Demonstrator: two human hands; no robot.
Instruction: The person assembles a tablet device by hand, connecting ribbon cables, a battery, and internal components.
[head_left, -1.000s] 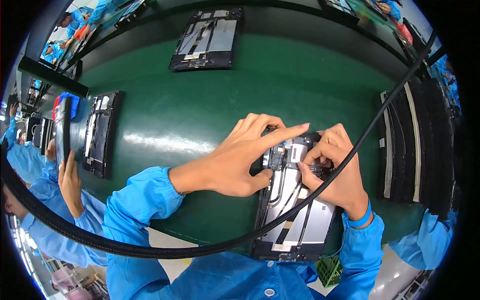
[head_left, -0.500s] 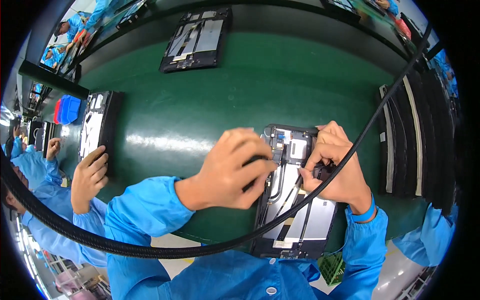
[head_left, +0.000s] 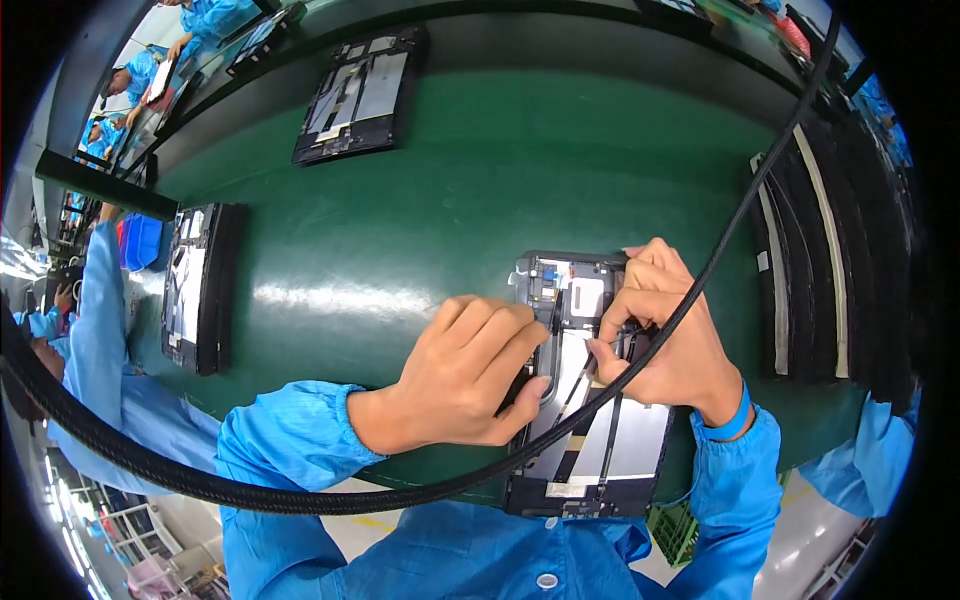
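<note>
An opened tablet (head_left: pixel 635 440) lies on the green bench right in front of me, its inside facing up with a silvery plate, ribbon cables and circuit parts. My left hand (head_left: pixel 465 370) is closed at the tablet's left edge, fingers curled with the thumb below; a dark thing shows between them, too hidden to name. Over the tablet's right side, my right hand (head_left: pixel 670 330) is closed, thumb and forefinger bent together above the inner parts. Something small and black shows under its fingers, and its kind cannot be made out. A blue band (head_left: pixel 730 420) circles my right wrist.
A thick black braided cable (head_left: pixel 440 497) arcs across the view, over the tablet. Stacked opened tablets (head_left: pixel 190 290) stand at left, with another tablet (head_left: pixel 355 95) at the far side. Black padded slabs (head_left: pixel 820 270) line the right. A blue bin (head_left: pixel 141 243) sits by a co-worker's sleeve (head_left: pixel 105 300).
My left hand has come down slightly against the tablet's left edge, its fingers closing more. My right hand stays almost in place. The co-worker's hand has left the tablet stack at left.
</note>
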